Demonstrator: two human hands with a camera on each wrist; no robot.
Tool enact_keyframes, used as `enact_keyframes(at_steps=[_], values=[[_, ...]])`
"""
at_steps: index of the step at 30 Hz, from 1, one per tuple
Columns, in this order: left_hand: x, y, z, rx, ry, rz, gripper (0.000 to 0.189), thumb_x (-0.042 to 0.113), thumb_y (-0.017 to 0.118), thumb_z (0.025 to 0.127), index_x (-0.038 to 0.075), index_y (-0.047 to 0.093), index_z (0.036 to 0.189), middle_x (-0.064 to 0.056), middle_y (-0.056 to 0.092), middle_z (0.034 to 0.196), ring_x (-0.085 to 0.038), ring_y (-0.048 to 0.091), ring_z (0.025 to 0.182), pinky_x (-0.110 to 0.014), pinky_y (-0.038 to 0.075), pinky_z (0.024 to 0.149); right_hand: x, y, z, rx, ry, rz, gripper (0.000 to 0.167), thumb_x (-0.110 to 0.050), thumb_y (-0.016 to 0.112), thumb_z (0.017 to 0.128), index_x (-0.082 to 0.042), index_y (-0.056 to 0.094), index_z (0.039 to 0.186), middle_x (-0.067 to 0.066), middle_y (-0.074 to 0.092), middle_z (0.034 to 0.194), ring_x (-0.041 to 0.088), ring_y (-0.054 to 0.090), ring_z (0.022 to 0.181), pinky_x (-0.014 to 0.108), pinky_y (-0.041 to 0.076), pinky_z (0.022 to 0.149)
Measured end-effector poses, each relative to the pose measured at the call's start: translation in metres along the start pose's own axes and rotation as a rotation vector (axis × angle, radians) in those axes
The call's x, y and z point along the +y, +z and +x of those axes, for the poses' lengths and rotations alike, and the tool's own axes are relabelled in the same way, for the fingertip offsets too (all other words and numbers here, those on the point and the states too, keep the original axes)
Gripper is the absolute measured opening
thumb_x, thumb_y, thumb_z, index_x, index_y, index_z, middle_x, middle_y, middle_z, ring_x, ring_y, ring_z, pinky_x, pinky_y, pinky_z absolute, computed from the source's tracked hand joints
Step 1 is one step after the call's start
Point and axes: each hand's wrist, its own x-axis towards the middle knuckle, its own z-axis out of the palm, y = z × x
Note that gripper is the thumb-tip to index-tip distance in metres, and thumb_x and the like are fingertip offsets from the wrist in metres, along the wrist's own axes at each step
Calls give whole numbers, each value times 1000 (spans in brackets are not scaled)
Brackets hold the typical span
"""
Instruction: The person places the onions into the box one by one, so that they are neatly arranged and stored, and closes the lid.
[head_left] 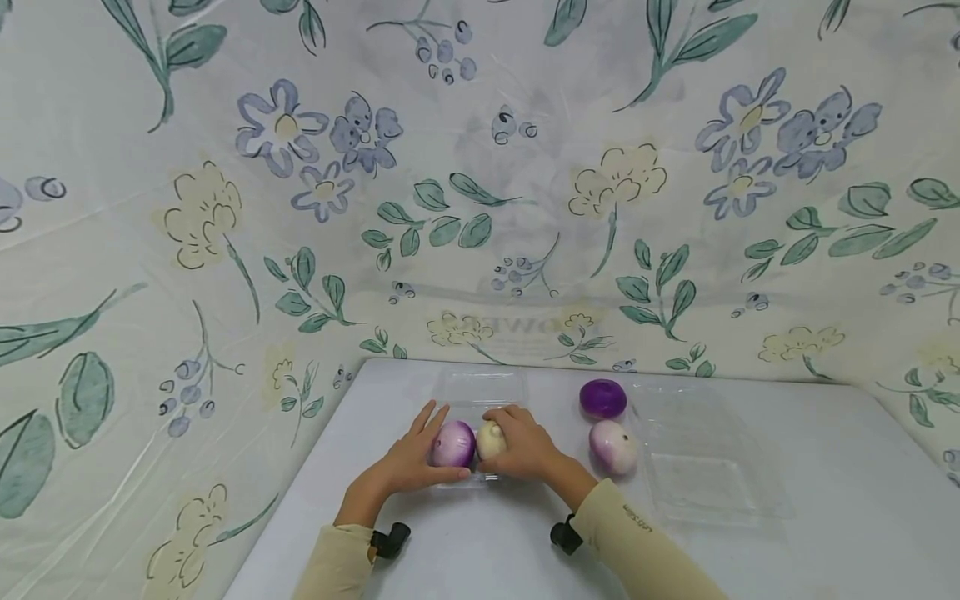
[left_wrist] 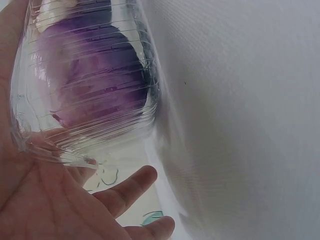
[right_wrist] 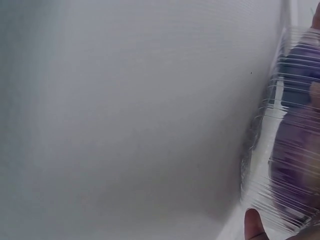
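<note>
A purple-and-white onion (head_left: pixel 453 444) and a pale onion (head_left: pixel 491 440) sit side by side in a clear plastic container (head_left: pixel 468 483). My left hand (head_left: pixel 405 460) holds the container's left end, thumb along the near side and fingers spread behind. Through the ribbed wall the purple onion (left_wrist: pixel 95 75) shows in the left wrist view, with two outer fingers (left_wrist: pixel 130 192) stretched out below. Curled over the pale onion, my right hand (head_left: pixel 525 446) grips it between thumb and fingers. The right thumb (right_wrist: pixel 254 225) shows beside the container wall in the right wrist view.
A deep purple onion (head_left: pixel 602 399) and a purple-and-white onion (head_left: pixel 613 447) lie to the right on the white table (head_left: pixel 525 550). Beyond them is another clear container (head_left: pixel 705 483), spread open. The held container's raised lid (head_left: pixel 480 385) stands behind it. Floral cloth (head_left: pixel 525 192) hangs behind the table.
</note>
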Motion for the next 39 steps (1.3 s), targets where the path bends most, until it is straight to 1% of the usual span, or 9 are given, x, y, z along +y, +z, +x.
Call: enact_keyframes(at_steps=[3, 6, 13, 21, 30, 39], values=[[0, 0, 0, -1, -1, 9, 113, 58, 78, 75, 12, 18, 159, -18, 4, 167, -51, 28, 144, -78, 18, 107, -1, -1, -1, -2, 5, 2, 78, -43, 83, 68, -14, 55, 134, 9, 58, 130, 27, 54, 117, 50, 51, 88], [0, 0, 1, 0, 2, 11, 114, 58, 78, 75, 11, 18, 159, -19, 4, 166, -51, 28, 144, -79, 19, 107, -1, -2, -2, -4, 7, 6, 77, -43, 82, 69, -14, 54, 135, 9, 57, 131, 27, 53, 117, 51, 51, 89], [2, -2, -1, -5, 9, 4, 114, 56, 79, 74, 10, 18, 159, -20, 5, 166, -54, 29, 142, -79, 19, 106, -1, -1, -3, 12, -30, 0, 69, -41, 83, 69, -12, 61, 127, 9, 59, 130, 29, 53, 120, 50, 51, 90], [0, 0, 0, -10, -1, -6, 114, 57, 79, 74, 10, 18, 159, -19, 3, 166, -53, 29, 143, -78, 18, 107, 1, 1, -2, 12, -28, -15, 69, -43, 83, 69, -13, 61, 126, 8, 60, 127, 28, 54, 116, 49, 51, 87], [3, -3, -1, -10, 12, -13, 114, 54, 80, 75, 8, 17, 158, -21, 3, 166, -56, 28, 142, -80, 18, 106, -2, -2, -3, 11, -25, -8, 68, -42, 82, 70, -12, 61, 127, 8, 60, 130, 28, 53, 120, 51, 50, 92], [-1, -1, 3, -16, 0, -24, 115, 57, 79, 74, 10, 17, 159, -18, 1, 167, -53, 28, 143, -78, 17, 108, -1, -2, -3, 16, -27, -3, 69, -43, 82, 70, -12, 61, 128, 9, 59, 132, 29, 53, 122, 51, 50, 92]])
